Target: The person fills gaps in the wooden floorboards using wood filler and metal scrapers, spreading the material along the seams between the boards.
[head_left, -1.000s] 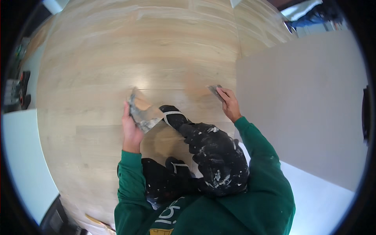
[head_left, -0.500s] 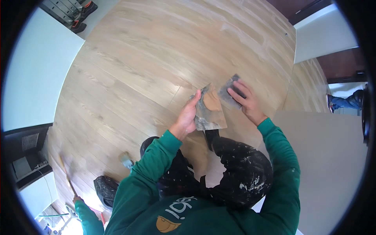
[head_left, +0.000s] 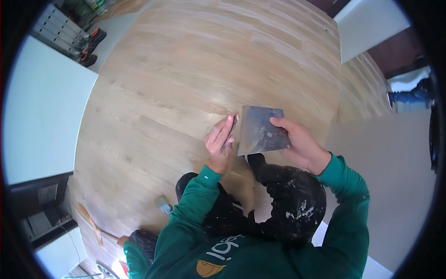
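Observation:
My right hand [head_left: 304,142] grips a flat, dark grey square spreader plate [head_left: 264,130], its thumb on the upper face, which has tan smears. Just left of it, my left hand [head_left: 220,142] pinches a thin, smeared plate [head_left: 234,124], seen nearly edge-on. The two plates are close together above the wood-plank floor [head_left: 158,93], in front of my bent knee [head_left: 295,200] in paint-spotted black trousers. I cannot tell whether the plates touch.
A brush [head_left: 163,204] lies on the floor by my left elbow. Lower left, another person's hand [head_left: 123,240] holds a wooden-handled tool [head_left: 95,226]. White panels [head_left: 44,111] stand at the left, a ladder [head_left: 60,30] behind. Pale smears streak the far planks.
The tan paste on the left hand's plate no longer shows; that plate is turned edge-on. My right hand has come nearer, its dark grey plate facing up. The other person's tool has shifted.

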